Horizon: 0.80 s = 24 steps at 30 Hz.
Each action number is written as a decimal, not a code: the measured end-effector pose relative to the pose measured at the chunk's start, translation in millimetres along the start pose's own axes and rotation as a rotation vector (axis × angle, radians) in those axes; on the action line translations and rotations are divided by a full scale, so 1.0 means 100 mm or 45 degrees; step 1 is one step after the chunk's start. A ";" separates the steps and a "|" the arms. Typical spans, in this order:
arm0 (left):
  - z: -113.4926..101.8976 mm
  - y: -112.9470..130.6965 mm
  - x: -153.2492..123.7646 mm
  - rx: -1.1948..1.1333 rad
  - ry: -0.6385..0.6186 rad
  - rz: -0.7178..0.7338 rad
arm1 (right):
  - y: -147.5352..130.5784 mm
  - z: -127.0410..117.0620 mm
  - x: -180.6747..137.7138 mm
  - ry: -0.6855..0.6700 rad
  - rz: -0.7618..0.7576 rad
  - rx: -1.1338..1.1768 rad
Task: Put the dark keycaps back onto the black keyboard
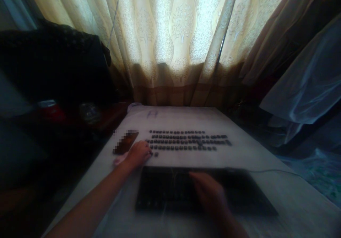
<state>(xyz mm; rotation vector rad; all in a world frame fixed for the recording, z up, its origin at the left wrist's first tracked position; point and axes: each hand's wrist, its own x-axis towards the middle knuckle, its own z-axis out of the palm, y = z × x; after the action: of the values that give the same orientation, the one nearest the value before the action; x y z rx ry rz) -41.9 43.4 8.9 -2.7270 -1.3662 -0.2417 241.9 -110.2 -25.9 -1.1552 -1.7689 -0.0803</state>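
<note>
A black keyboard lies on the white-covered table in front of me, its surface dark and blurred. My right hand is over its middle, fingers pressed together with the tips at its far edge; anything between them is hidden. Beyond the keyboard, small dark keycaps are laid out in several rows. At the left end of the nearer rows is my left hand, its fingers curled down beside the keycaps. What it pinches, if anything, does not show. A loose keycap sits just right of these fingers.
A phone-like dark slab, partly pixelated, lies left of the keycaps. Pinkish cloth shows by my left wrist. A cable runs right from the keyboard. A red can-like object and a jar stand at left; curtains hang behind.
</note>
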 end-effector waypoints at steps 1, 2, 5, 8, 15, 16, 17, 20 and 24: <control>0.00 0.00 0.01 -0.005 0.006 0.000 | 0.00 0.00 0.01 -0.002 -0.002 0.001; 0.00 0.00 0.02 -0.010 0.013 0.001 | -0.01 0.00 0.01 -0.004 -0.001 0.001; 0.00 0.00 0.02 -0.019 0.041 0.000 | 0.00 0.00 0.01 -0.010 0.014 -0.004; -0.01 0.00 0.03 -0.014 0.068 -0.004 | 0.01 0.00 0.00 -0.016 0.007 -0.004; -0.03 0.03 0.07 0.019 0.094 -0.005 | 0.02 0.01 -0.02 -0.038 0.033 0.011; -0.02 0.04 0.07 0.020 0.095 -0.004 | 0.02 0.01 -0.02 -0.040 0.036 0.010; -0.01 0.05 0.07 0.020 0.095 -0.004 | 0.02 0.01 -0.02 -0.043 0.038 0.009; 0.02 0.06 0.04 0.016 0.091 -0.005 | 0.02 0.00 -0.02 -0.048 0.033 0.016; 0.02 0.00 -0.01 0.030 0.093 -0.030 | 0.01 0.00 -0.01 -0.019 0.025 0.011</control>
<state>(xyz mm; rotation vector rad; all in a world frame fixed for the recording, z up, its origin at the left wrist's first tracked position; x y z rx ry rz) -42.3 43.1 7.0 -2.6563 -1.3742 -0.3219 242.9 -110.1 -27.2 -1.1692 -1.7695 -0.0521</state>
